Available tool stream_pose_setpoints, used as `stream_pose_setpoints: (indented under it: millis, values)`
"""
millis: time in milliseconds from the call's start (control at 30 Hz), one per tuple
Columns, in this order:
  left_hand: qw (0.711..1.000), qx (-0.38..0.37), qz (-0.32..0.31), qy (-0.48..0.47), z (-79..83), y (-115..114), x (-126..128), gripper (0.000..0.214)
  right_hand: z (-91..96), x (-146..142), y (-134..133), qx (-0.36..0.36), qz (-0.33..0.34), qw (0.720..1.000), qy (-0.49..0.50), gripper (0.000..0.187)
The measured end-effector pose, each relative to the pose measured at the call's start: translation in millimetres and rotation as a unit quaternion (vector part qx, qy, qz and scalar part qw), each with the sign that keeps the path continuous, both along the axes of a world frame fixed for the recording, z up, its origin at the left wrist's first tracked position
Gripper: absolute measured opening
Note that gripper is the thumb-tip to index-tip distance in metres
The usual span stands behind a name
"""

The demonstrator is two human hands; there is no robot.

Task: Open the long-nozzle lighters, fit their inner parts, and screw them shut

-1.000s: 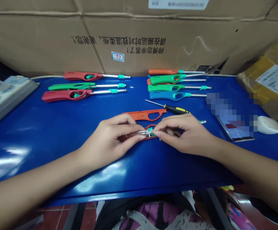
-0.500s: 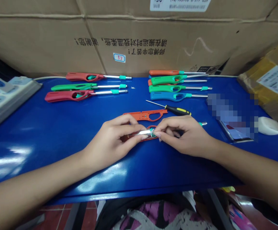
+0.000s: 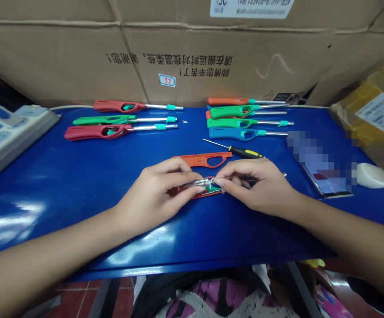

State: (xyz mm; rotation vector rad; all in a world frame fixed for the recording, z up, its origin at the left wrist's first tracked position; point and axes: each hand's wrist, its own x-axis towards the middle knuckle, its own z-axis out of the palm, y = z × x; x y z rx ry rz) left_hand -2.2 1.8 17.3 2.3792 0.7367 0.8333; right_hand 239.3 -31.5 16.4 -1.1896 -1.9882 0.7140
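Cardboard cartons (image 3: 211, 53) stand behind a glossy blue workbench (image 3: 79, 212), where long utility lighters (image 3: 245, 123) lie in two groups. At the centre, the left hand (image 3: 152, 196) curls closed around a clear slim tube (image 3: 195, 183), pinching it over an open red lighter shell (image 3: 192, 193). The right hand (image 3: 258, 187) grips the tube's end with its fingertips, beside a teal insert (image 3: 215, 188) in that shell. An orange half-shell (image 3: 205, 160) and a yellow-and-black screwdriver (image 3: 245, 152) lie just beyond the hands.
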Motion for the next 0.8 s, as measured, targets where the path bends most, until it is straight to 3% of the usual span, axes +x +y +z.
stream_pose_setpoints:
  millis: [200, 400, 600, 800]
  values:
    - [0.998, -0.005, -0.019, 0.058, 6.0, 3.0, -4.2, 0.017, 4.2, 8.0, 2.3, 0.081, 0.056, 0.990, -0.106, 0.009]
    - [0.985, 0.042, -0.039, 0.165, 17.6, 10.2, -15.0, 0.016, 5.6, 18.7, 6.8, 0.117, 0.114, 0.955, -0.249, 0.030]
    - [0.968, 0.038, -0.053, 0.243, 23.3, 12.7, -16.9, 0.016, -0.6, 17.9, 7.5, 0.110, 0.157, 0.945, -0.264, 0.031]
    - [0.965, 0.015, -0.047, 0.256, 25.1, 13.5, -15.7, 0.013, -0.3, 17.4, 8.6, 0.112, 0.164, 0.945, -0.259, 0.029]
